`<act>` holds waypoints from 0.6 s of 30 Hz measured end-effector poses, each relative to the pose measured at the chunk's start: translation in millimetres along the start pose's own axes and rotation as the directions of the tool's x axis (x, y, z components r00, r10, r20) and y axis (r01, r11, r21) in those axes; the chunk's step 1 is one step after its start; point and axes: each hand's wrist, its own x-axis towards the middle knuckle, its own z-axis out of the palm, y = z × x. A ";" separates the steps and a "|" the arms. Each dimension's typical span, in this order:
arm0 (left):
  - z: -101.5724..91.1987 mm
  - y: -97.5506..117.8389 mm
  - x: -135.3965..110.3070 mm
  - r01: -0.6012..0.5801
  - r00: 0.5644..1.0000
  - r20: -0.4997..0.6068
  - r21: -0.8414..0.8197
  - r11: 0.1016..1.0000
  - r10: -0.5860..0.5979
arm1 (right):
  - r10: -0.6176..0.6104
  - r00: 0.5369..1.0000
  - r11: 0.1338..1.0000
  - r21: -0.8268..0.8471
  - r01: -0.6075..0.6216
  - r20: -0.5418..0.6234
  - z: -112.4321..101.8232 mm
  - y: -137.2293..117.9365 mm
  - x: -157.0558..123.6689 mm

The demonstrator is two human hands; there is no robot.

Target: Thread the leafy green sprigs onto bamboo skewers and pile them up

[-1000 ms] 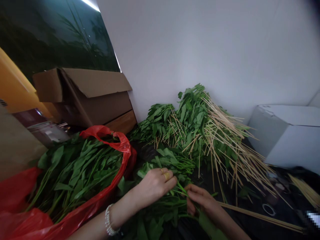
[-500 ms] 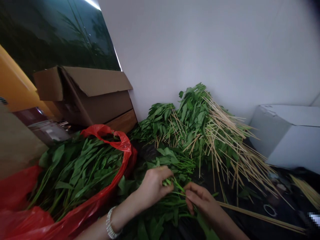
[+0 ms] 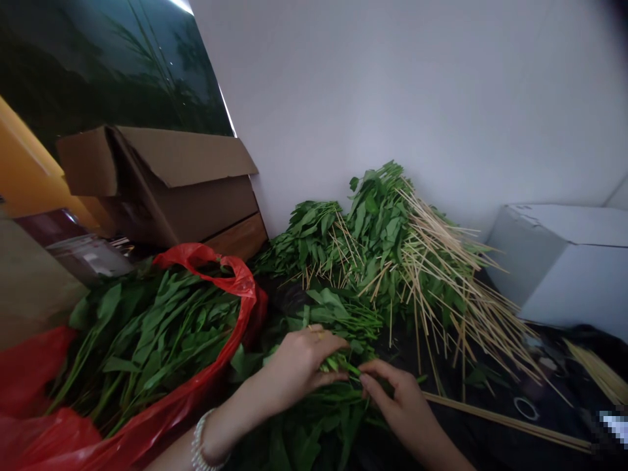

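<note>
My left hand [image 3: 307, 360], with a ring and a beaded bracelet, is closed around a small bunch of leafy green stems [image 3: 339, 361]. The stem ends stick out to the right between thumb and fingers. My right hand [image 3: 392, 389] pinches the tip of one of these stems between thumb and forefinger. Loose leafy greens [image 3: 338, 418] lie below and behind both hands. A further bundle of cut greens [image 3: 343, 314] rests just beyond my left hand.
On the left, a red plastic bag [image 3: 250, 294] bulges with leafy greens. Skewered greens [image 3: 383, 222] with many wooden sticks [image 3: 461, 288] are heaped against the wall. A cardboard box [image 3: 196, 196] stands back left, a white box [image 3: 554, 261] at right. Loose sticks [image 3: 510, 425] lie front right.
My left hand has shifted slightly right and its fingers have stretched further along the stems. The right hand's fingers have closed into a pinch at the stem end. The view has swung slightly.
</note>
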 end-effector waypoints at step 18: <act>10.1 -14.2 -4.9 -0.102 0.989 0.122 0.177 0.979 0.081 | 0.029 0.991 0.999 0.012 -0.031 0.132 -4.4 6.6 -1.1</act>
